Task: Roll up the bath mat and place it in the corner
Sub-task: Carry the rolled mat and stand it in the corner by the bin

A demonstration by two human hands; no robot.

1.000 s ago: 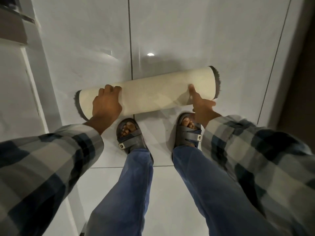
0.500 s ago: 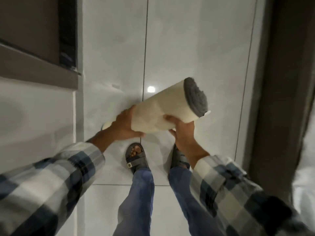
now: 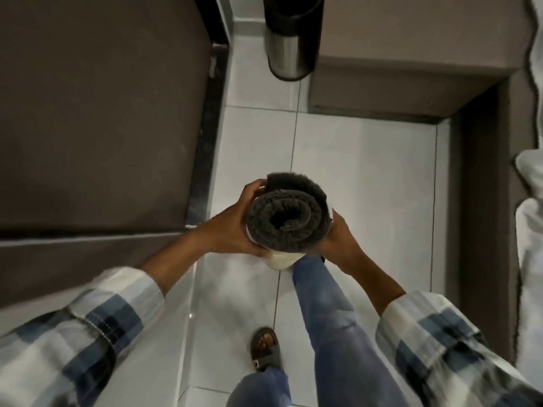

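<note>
The rolled bath mat (image 3: 286, 214) stands upright in the air above the white tiled floor, its dark grey spiral end facing me and a bit of its cream backing showing below. My left hand (image 3: 235, 221) wraps around its left side with fingers curled over the top edge. My right hand (image 3: 338, 239) presses against its right side. Both hold it at about waist height, in front of my legs.
A dark brown cabinet (image 3: 102, 107) fills the left side. A black and silver cylinder bin (image 3: 291, 39) stands at the far end of the floor. A brown unit (image 3: 411, 69) and a brown side panel (image 3: 482, 215) form a floor corner (image 3: 426, 136) at the right. White fabric (image 3: 531, 186) hangs at the right edge.
The mat was lifted off the floor and turned from lying sideways to standing on end. I have straightened up and turned, so the cabinet, bin and corner have come into view.
</note>
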